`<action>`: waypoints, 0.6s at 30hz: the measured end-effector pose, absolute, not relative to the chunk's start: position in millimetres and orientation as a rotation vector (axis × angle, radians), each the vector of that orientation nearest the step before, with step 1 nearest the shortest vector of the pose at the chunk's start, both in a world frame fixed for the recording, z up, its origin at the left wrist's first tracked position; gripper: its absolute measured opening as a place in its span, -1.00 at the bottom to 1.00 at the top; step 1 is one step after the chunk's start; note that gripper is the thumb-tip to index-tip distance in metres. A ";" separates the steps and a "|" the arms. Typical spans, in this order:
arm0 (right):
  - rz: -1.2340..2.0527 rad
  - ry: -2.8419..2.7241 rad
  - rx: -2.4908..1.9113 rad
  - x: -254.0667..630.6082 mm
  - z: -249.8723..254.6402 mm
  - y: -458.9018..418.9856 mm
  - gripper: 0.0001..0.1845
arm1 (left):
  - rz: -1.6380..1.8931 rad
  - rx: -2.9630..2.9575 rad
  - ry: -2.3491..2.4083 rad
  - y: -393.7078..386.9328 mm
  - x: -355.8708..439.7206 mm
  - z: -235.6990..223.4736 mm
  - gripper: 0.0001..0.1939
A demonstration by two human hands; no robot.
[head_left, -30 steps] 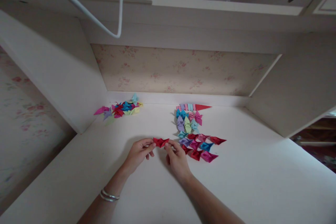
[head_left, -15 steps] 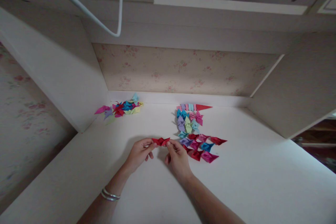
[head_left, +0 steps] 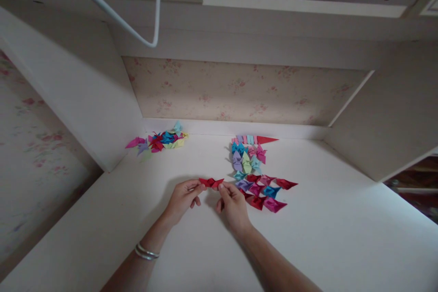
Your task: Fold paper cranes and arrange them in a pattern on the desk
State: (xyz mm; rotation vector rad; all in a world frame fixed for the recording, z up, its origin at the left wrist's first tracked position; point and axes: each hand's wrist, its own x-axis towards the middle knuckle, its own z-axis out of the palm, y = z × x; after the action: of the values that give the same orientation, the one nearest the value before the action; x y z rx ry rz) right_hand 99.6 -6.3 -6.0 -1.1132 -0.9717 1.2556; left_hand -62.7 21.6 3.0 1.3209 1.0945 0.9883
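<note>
Matt folded paper boats [head_left: 273, 205], shiny metal bangles [head_left: 147, 252], smooth white tabletop [head_left: 328, 242].

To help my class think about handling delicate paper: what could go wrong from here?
The red paper piece is pinched at both ends by the left hand and right hand, so an uneven pull might crease or tear it.

The right hand is close beside the rows of folded pieces; a sideways move could knock them out of line.

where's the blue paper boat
In the head view, the blue paper boat sits right of the right hand, just above a magenta one.
</note>
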 end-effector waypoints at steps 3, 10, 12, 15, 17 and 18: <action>1.258 -0.954 -1.095 99.1 -5.0 -6.1 -0.59 | 0.994 1.308 1.092 21.6 -62.1 2.9 -0.65; 1.273 -0.911 -1.081 98.3 -3.5 -5.4 -0.57 | 0.976 1.245 1.092 22.0 -62.0 4.8 -0.65; 1.277 -0.910 -1.083 98.7 -3.7 -5.3 -0.58 | 0.965 1.233 1.101 22.1 -62.2 5.2 -0.65; 1.269 -0.924 -1.075 99.2 -6.1 -4.5 -0.59 | 0.953 1.233 1.112 22.7 -62.7 4.1 -0.64; 1.265 -0.932 -1.072 99.2 -8.6 -3.6 -0.60 | 0.953 1.243 1.105 23.3 -63.1 2.6 -0.64; 1.264 -0.935 -1.078 99.1 -9.8 -3.2 -0.61 | 0.952 1.248 1.099 23.5 -63.2 1.8 -0.64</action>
State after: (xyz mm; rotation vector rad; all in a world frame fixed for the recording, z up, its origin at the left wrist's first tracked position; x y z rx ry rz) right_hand 99.1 -3.2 -9.8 -1.0776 -0.9351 1.2641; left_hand -63.2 23.5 1.8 1.2479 1.0988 0.9521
